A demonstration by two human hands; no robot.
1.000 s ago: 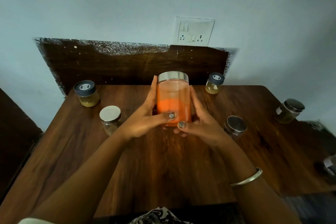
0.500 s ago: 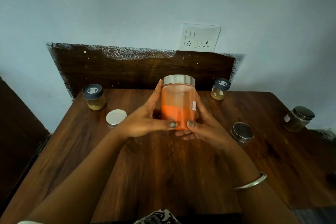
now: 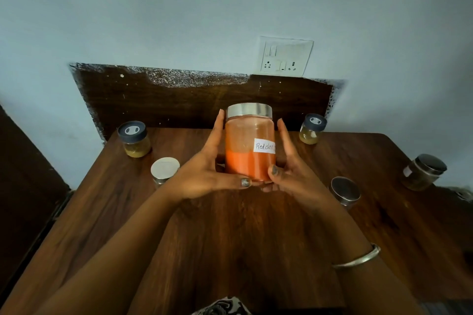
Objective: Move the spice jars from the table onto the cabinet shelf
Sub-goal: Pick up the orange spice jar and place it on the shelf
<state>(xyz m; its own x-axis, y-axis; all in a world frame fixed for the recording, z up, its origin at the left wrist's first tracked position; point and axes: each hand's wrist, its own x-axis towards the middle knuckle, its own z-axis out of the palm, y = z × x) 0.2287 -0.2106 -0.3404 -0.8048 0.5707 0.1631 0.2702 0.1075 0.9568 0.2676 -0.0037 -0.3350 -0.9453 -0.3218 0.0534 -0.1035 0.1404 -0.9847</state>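
The left hand (image 3: 204, 174) and right hand (image 3: 294, 176) clasp the orange spice jar (image 3: 249, 146) upright between them, thumbs wrapped across its front, probably steadying its weight, seemingly lifted off the tabletop (image 3: 243, 238) beneath them.

A pale blue-grey painted wall (image 3: 179, 7) fills the upper half of the dim, evenly lit room. A white switch-and-socket plate (image 3: 285, 57) is mounted on it, right of centre. Directly below the plate, a dark brown wooden back panel (image 3: 166, 100), its top edge flecked with whitish paint, stands against the wall behind a dark brown wood-grain table (image 3: 243, 238). A dark wooden piece of furniture (image 3: 23, 174), too shadowed to identify, stands at the left edge.
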